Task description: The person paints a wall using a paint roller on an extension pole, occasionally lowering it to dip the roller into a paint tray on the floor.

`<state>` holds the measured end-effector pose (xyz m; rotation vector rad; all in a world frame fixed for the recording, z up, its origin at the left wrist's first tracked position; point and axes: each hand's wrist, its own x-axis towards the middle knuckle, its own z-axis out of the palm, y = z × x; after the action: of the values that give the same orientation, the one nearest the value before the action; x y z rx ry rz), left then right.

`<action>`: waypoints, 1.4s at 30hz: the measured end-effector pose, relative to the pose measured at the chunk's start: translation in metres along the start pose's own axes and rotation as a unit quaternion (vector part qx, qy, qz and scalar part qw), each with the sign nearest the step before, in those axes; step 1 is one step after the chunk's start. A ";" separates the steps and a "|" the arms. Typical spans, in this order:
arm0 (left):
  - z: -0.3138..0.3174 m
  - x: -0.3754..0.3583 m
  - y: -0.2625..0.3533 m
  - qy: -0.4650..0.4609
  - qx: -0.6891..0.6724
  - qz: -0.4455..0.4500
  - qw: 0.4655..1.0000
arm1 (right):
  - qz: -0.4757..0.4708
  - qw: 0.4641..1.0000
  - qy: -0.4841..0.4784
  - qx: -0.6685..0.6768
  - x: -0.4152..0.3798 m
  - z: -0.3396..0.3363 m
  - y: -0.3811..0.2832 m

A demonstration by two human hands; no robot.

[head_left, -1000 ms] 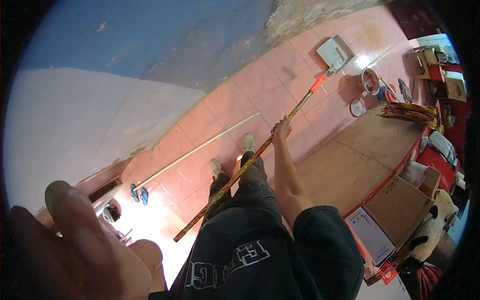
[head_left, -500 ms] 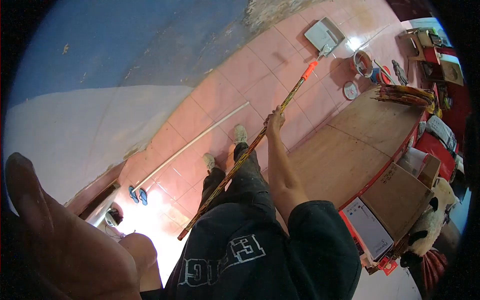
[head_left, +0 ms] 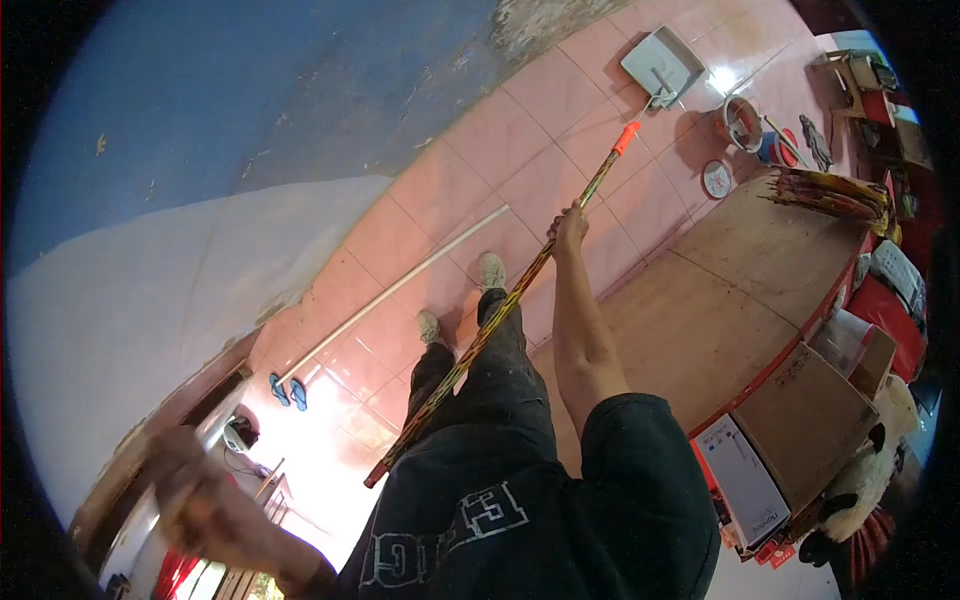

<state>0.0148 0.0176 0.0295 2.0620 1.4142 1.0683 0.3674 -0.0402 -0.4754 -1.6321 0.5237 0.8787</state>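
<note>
Near 2 o'clock from centre, your right hand [head_left: 569,229] has its grip wrapped around a long, yellow-and-dark patterned pole [head_left: 501,312], which slants from 7 o'clock to 1 o'clock. Its orange end points at a pale grey, square-sided dustpan [head_left: 662,68] on the pink tiled floor [head_left: 545,175]. At 9 o'clock lies a thin whitish rod [head_left: 394,291]. Your left hand [head_left: 205,502], toward 8 o'clock, is blurred; its grip cannot be told.

Blue-and-white wall [head_left: 240,170], pink tiled floor [head_left: 530,165]
</note>
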 end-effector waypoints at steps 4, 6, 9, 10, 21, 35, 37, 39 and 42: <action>0.013 -0.075 -0.056 -0.202 0.168 -0.179 0.948 | 0.001 1.000 0.001 0.008 0.015 0.003 0.004; 0.000 -0.135 -0.096 -0.310 0.127 -0.315 0.888 | 0.004 1.000 0.005 0.006 0.018 0.002 0.007; -0.017 -0.210 -0.121 -0.427 0.123 -0.358 0.821 | 0.004 1.000 0.010 -0.009 0.019 0.008 0.008; -0.024 -0.230 -0.126 -0.454 0.139 -0.461 0.750 | 0.001 1.000 0.009 -0.018 0.019 0.010 0.008; -0.020 -0.224 -0.088 -0.412 0.038 -0.599 0.685 | 0.016 0.999 -0.028 0.004 0.034 0.021 0.003; 0.042 -0.191 -0.110 -0.453 0.085 -0.521 0.718 | 0.036 0.994 -0.094 0.041 -0.044 0.025 0.002; 0.054 -0.184 -0.112 -0.454 0.080 -0.469 0.753 | 0.038 0.991 -0.105 0.074 -0.050 0.027 0.000; 0.064 -0.178 -0.114 -0.458 0.075 -0.435 0.771 | 0.049 0.990 -0.097 0.086 -0.046 0.031 -0.005; 0.076 -0.173 -0.120 -0.459 0.075 -0.385 0.797 | 0.052 0.989 -0.091 0.101 -0.032 0.037 -0.012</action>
<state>-0.0289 -0.0873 -0.1634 1.4254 1.5108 -0.3711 0.3465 -0.0050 -0.4461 -1.3366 0.5533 1.0076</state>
